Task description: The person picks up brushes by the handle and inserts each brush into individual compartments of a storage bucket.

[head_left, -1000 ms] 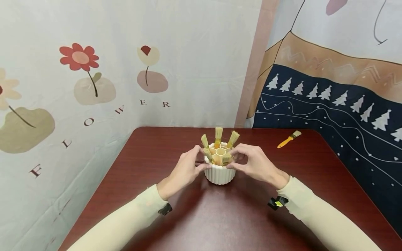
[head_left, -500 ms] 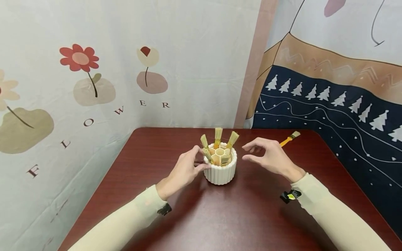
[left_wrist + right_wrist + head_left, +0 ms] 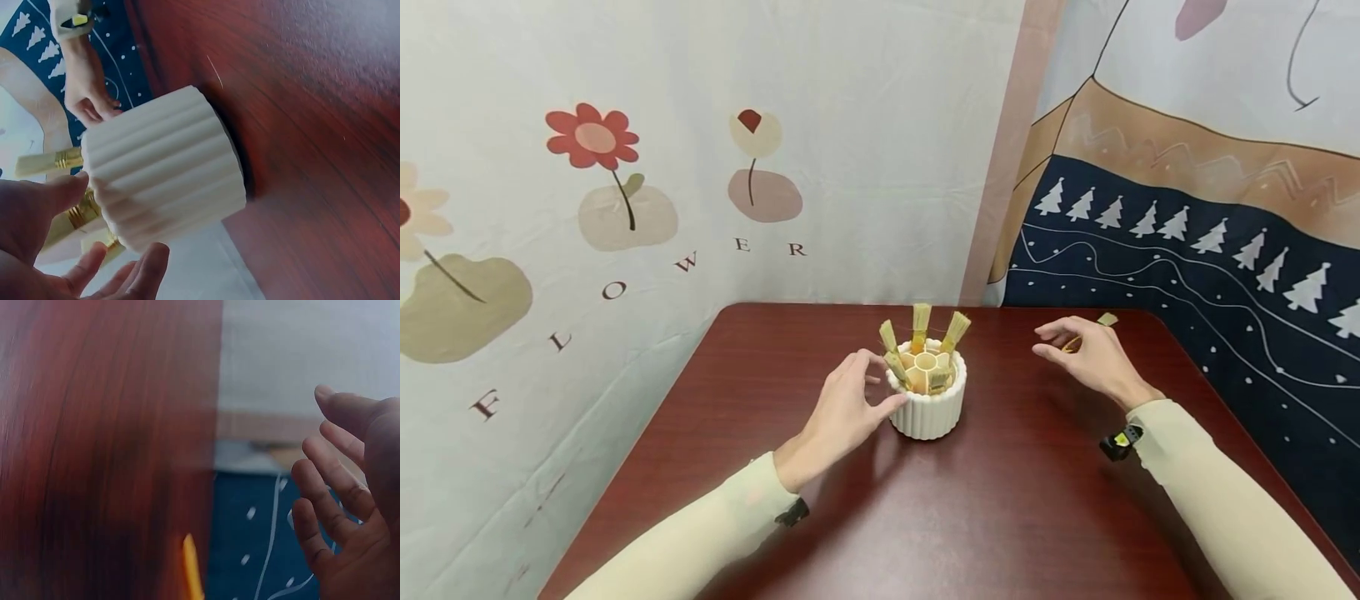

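A white ribbed round holder (image 3: 927,418) stands on the table, divided inside into compartments. Several brushes (image 3: 921,321) stick up from it, bristles on top. Beside its left rim is my left hand (image 3: 844,408), thumb and fingers spread; the left wrist view shows the fingers loosely around the holder (image 3: 165,169), and whether they touch it I cannot tell. Off to the right, my right hand (image 3: 1093,358) hovers with relaxed fingers and holds nothing. It partly covers a loose brush (image 3: 1107,319), whose yellow handle (image 3: 192,569) shows in the right wrist view, apart from the fingers.
The dark red wooden table (image 3: 985,508) reaches back to a pale curtain (image 3: 865,150) with flower prints. A navy cloth with white trees (image 3: 1150,242) hangs along the right side.
My right hand has left the holder's rim and moved right to the loose brush. The left hand stays by the holder, its fingers a little looser.
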The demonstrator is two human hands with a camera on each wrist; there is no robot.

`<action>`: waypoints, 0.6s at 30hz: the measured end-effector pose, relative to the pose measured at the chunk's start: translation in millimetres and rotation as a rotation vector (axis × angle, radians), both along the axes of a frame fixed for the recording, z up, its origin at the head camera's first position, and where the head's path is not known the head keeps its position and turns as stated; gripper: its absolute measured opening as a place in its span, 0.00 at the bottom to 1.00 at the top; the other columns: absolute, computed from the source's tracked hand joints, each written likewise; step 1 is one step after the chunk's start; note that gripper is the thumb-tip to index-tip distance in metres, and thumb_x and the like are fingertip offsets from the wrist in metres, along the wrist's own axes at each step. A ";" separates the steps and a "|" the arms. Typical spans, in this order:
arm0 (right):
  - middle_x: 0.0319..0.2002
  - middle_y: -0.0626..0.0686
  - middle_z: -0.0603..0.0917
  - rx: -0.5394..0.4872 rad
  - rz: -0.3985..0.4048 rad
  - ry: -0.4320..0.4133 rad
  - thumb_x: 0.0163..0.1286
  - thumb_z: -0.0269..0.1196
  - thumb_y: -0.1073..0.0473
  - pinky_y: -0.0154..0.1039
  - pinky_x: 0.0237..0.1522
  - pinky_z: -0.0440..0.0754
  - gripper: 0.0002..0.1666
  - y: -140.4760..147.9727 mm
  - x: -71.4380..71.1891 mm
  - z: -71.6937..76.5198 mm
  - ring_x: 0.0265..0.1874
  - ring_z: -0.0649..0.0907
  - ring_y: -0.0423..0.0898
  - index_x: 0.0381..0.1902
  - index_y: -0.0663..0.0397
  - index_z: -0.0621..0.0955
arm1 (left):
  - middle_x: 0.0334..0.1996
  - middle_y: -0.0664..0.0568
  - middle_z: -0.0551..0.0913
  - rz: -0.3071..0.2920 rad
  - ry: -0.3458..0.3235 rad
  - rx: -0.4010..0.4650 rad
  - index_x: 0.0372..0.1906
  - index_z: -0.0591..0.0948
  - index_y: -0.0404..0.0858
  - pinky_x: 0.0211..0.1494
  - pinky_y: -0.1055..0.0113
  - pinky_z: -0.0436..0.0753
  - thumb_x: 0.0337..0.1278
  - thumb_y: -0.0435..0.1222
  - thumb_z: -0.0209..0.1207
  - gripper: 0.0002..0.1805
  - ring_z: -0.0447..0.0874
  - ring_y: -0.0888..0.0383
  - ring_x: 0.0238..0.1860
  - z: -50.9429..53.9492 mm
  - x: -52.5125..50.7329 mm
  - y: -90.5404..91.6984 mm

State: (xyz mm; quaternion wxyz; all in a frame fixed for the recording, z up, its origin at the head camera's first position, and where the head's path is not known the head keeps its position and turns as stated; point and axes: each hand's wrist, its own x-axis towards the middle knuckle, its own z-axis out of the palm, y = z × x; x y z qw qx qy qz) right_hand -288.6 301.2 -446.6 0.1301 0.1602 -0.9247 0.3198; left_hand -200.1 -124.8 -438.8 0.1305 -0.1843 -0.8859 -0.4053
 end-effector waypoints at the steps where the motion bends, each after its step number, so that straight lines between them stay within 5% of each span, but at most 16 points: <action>1: 0.57 0.56 0.96 0.009 -0.011 -0.007 0.81 0.79 0.47 0.18 0.49 0.82 0.20 5.7 -3.1 -2.9 0.50 0.92 0.50 0.64 0.46 0.93 | 0.53 0.39 0.88 0.009 0.004 -0.012 0.55 0.82 0.36 0.62 0.47 0.96 0.66 0.41 0.86 0.26 0.98 0.41 0.56 0.3 1.5 1.5; 3: 0.60 0.59 0.95 0.025 -0.030 -0.024 0.82 0.77 0.47 0.16 0.48 0.80 0.21 16.9 -8.7 -8.7 0.52 0.93 0.55 0.66 0.48 0.92 | 0.52 0.40 0.87 0.029 0.011 -0.041 0.54 0.82 0.36 0.62 0.47 0.96 0.65 0.43 0.86 0.26 0.97 0.42 0.56 0.2 4.2 4.5; 10: 0.63 0.67 0.90 0.079 -0.079 -0.094 0.85 0.75 0.51 0.55 0.59 0.91 0.26 46.6 -26.0 -24.8 0.58 0.93 0.66 0.72 0.57 0.88 | 0.53 0.41 0.85 0.063 0.000 -0.080 0.52 0.82 0.37 0.59 0.49 0.93 0.64 0.45 0.86 0.27 0.93 0.42 0.55 -2.4 7.0 11.2; 12: 0.61 0.68 0.88 0.093 -0.084 -0.097 0.84 0.76 0.54 0.57 0.60 0.91 0.27 52.4 -29.7 -27.3 0.59 0.92 0.68 0.73 0.61 0.87 | 0.52 0.41 0.84 0.066 -0.002 -0.087 0.52 0.81 0.37 0.58 0.51 0.92 0.64 0.45 0.86 0.27 0.92 0.43 0.54 -2.2 6.9 12.3; 18: 0.68 0.76 0.80 0.166 -0.067 -0.127 0.82 0.75 0.61 0.77 0.75 0.77 0.30 66.4 -39.5 -34.5 0.70 0.80 0.78 0.76 0.69 0.83 | 0.53 0.40 0.84 0.057 -0.014 -0.076 0.53 0.80 0.36 0.59 0.50 0.93 0.64 0.44 0.86 0.28 0.94 0.41 0.55 -1.1 5.7 12.9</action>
